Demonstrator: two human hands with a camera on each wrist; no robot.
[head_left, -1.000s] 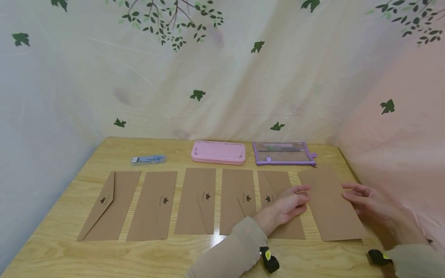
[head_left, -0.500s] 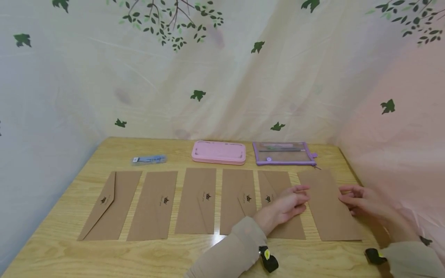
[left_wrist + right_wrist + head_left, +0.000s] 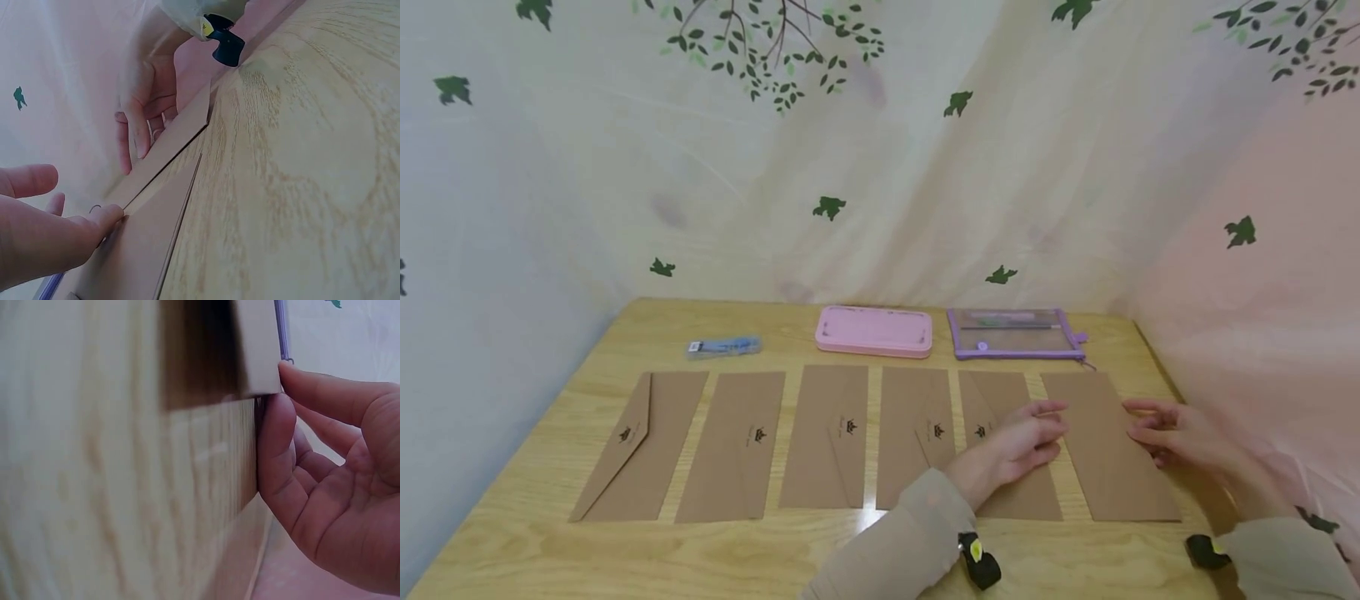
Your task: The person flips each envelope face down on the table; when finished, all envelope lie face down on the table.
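Note:
A plain brown envelope lies at the right end of a row of several brown envelopes. Its far end leans left. My right hand is at its right edge; in the right wrist view the fingertips touch the edge. My left hand rests over the neighbouring envelope, partly covering it and its crown print. That hand's fingers reach toward the plain envelope's left edge and look relaxed. In the left wrist view, its thumb sits low at the envelopes' edges.
Further left lie more envelopes with crown prints, including one with a pointed flap. Behind the row are a small clear packet with blue contents, a pink case and a purple-edged zip pouch. A patterned curtain surrounds the wooden table.
The plain envelope's far end has shifted slightly left and down, and its near edge now lies flatter. My right hand has moved a little left with it. The left hand stays in place.

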